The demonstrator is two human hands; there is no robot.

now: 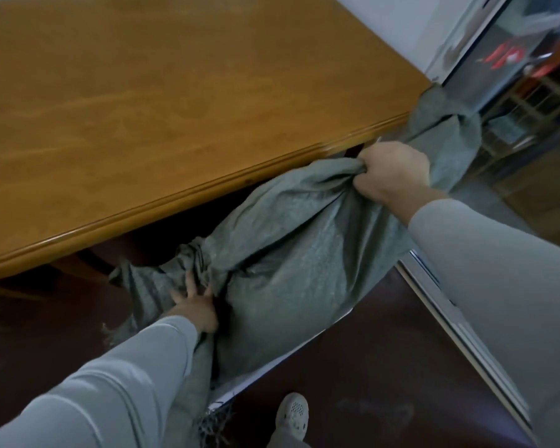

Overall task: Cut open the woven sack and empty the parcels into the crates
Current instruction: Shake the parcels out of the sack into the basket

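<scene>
Sack [288,253] is hanging just below the table's [143,108] front edge, bulging, neck knotted, not yet cut. My right hand [392,173] is clenching a fistful of cloth just off that edge, toward the table's right corner. My left hand [193,307] is pressing fairly straight fingers against the knotted neck, lower, below the table's front. I'm judging the weave soft and slack, the load heavy and shifting. Bunched cloth and knot are looking like the surest holds; flat panels would likely slip.

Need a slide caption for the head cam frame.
Right hand grips a fold of the grey-green woven sack beside a wooden table; left hand rests on its bunched end.
</scene>
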